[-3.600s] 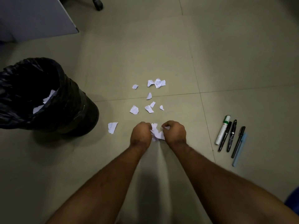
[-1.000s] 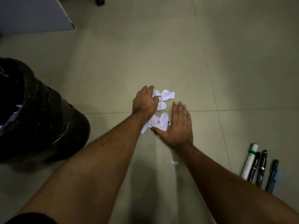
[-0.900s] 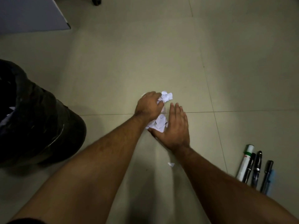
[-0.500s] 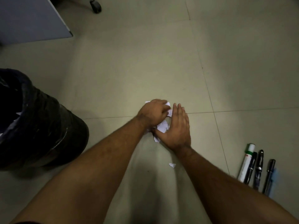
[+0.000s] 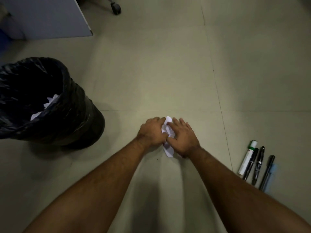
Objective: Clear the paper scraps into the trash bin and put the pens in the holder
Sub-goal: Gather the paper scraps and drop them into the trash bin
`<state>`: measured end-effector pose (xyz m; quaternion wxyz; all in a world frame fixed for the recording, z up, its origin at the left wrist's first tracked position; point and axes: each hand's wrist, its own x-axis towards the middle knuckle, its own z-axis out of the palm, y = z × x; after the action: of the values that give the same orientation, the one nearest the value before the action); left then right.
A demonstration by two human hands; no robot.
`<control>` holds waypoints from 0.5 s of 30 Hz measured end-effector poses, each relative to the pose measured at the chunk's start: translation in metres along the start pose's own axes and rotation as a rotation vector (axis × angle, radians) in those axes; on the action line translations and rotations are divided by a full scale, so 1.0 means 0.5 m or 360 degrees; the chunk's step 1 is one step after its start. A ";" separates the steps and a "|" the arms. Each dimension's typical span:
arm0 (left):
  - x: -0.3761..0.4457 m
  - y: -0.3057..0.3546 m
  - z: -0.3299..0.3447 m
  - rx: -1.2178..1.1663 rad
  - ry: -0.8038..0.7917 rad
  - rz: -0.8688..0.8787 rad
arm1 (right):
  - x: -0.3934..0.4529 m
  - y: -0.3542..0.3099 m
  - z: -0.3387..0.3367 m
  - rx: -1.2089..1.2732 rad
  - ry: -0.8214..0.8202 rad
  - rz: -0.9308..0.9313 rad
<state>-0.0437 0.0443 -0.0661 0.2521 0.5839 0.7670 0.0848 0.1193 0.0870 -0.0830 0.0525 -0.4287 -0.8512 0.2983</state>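
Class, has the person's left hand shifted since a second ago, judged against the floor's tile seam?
Yes. The left hand now lies nearer the person than the tile seam, bunching the paper scraps.

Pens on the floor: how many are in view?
5, side by side right of the right hand: white marker, three black pens, and a light-blue pen, mostly hidden.
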 end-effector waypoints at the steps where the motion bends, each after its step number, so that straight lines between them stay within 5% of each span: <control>1: -0.018 0.007 0.000 0.0062 -0.0078 0.0009 | -0.018 0.002 -0.010 -0.0027 -0.0060 -0.0001; 8: -0.057 0.017 0.007 0.0557 -0.0485 -0.0261 | -0.078 -0.025 -0.012 -0.0542 -0.0353 0.0055; 15: -0.095 0.060 0.037 0.0472 -0.0122 -0.0118 | -0.077 -0.040 0.004 -0.0520 -0.0020 0.0067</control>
<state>-0.0003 0.0056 -0.0554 0.1953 0.5888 0.7820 -0.0610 0.1288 0.0477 -0.0672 -0.0294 -0.4473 -0.8795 0.1597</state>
